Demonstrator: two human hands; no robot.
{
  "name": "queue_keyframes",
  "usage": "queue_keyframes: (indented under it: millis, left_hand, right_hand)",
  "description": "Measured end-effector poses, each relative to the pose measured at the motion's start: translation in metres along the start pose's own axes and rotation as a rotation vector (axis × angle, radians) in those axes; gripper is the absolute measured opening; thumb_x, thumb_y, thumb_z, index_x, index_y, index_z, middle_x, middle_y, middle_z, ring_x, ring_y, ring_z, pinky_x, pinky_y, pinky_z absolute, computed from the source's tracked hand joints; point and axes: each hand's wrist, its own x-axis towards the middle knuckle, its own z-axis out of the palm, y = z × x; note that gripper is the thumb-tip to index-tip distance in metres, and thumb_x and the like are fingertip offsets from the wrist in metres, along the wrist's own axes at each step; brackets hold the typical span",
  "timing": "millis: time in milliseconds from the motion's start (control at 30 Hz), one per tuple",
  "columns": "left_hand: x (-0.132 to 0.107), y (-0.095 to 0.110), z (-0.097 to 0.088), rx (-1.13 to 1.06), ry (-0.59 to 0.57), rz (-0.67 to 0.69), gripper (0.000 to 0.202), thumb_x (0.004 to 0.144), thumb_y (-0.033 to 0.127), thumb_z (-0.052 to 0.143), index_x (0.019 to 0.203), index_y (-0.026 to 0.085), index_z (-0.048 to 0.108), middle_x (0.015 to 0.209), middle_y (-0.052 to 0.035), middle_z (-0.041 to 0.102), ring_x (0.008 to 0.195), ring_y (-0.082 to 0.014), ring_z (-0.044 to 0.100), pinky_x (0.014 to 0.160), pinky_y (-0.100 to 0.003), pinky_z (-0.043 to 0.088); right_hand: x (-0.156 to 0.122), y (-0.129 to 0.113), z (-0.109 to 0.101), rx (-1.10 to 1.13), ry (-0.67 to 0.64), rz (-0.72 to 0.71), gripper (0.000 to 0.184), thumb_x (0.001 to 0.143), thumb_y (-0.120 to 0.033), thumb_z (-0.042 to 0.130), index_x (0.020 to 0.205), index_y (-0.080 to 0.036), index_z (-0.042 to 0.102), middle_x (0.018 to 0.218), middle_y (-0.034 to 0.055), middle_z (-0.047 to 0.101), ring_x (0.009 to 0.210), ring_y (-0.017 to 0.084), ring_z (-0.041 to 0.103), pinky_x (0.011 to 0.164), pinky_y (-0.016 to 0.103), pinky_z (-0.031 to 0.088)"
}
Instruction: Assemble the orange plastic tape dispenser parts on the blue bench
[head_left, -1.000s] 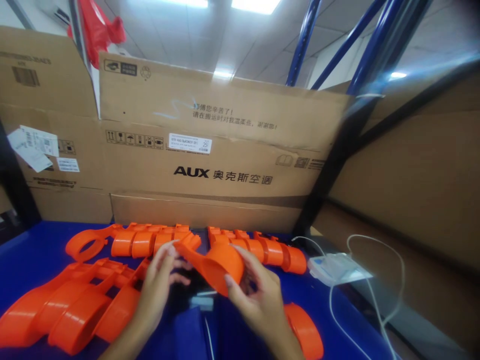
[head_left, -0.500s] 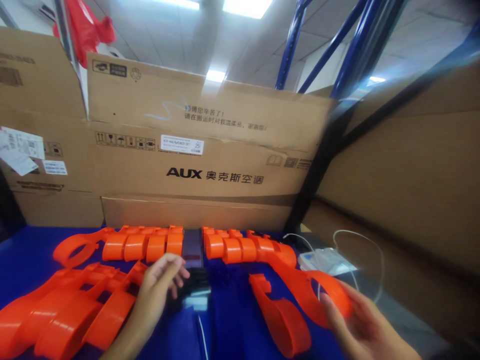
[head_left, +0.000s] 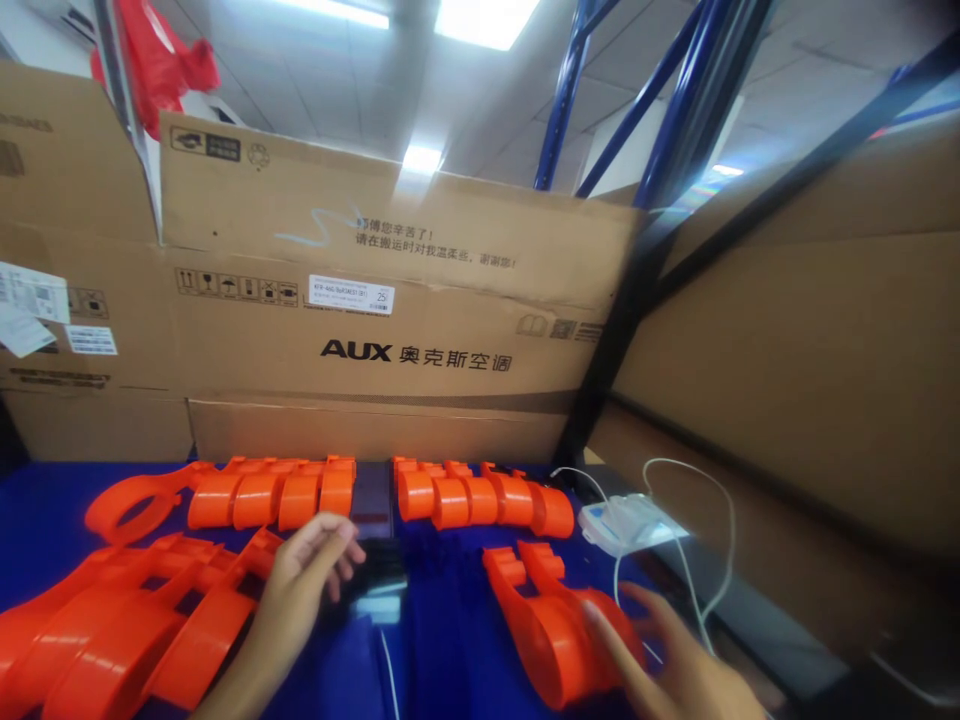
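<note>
My right hand (head_left: 667,650) is at the lower right, thumb and fingers spread around the looped end of an orange plastic band piece (head_left: 611,625). The thumb overlaps the loop; whether it presses on it I cannot tell. Another orange band piece (head_left: 544,650) lies close against it on the left. My left hand (head_left: 315,560) hovers at the middle left, fingers loosely bent and apart, with nothing in them. Beside that wrist is a group of larger-looking orange band pieces (head_left: 112,640), partly cut off by the frame edge.
Two rows of orange pieces, left (head_left: 259,498) and right (head_left: 472,500), run along the back of the blue surface (head_left: 442,640). A white device (head_left: 634,522) with cables lies at the right. A cardboard box wall (head_left: 420,300) stands behind; a dark post (head_left: 607,350) rises at right.
My right hand has brought the orange band piece left and down, beside the other one, and its fingers have spread. My left hand keeps its pose; the whole view has shifted slightly.
</note>
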Motion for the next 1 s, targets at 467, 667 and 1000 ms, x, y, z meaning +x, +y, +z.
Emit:
queue_keyframes:
  millis: [467,667,1000]
  left_hand:
    - [0.008,-0.007,-0.004,-0.036,0.003,-0.001,0.033,0.084,0.05,0.07,0.087,0.017,0.07,0.074,-0.0056,0.07,0.057,-0.0155,0.058,0.042,-0.021,0.043]
    - [0.005,-0.009,-0.002,-0.036,-0.018,0.017,0.029,0.09,0.047,0.064,0.092,0.018,0.067,0.076,-0.004,0.069,0.057,-0.0141,0.057,0.042,-0.02,0.041]
    - [0.005,-0.007,-0.002,-0.046,-0.048,0.009,0.027,0.092,0.045,0.063,0.091,0.018,0.066,0.076,-0.0036,0.068,0.056,-0.0129,0.057,0.043,-0.019,0.041]
  right_hand:
    - [0.138,-0.057,0.021,-0.411,-0.227,-0.748,0.072,0.081,-0.027,0.065,0.15,-0.019,0.046,0.148,0.0144,0.054,0.128,0.036,0.047,0.105,0.048,0.036]
    - [0.153,-0.056,0.042,-0.448,-0.27,-0.771,0.074,0.07,-0.027,0.072,0.142,-0.021,0.055,0.14,0.0149,0.06,0.121,0.04,0.049,0.1,0.05,0.034]
    - [0.149,-0.053,0.037,-0.453,-0.215,-0.886,0.069,0.076,-0.024,0.068,0.142,-0.019,0.052,0.13,0.0157,0.065,0.11,0.035,0.052,0.091,0.044,0.037]
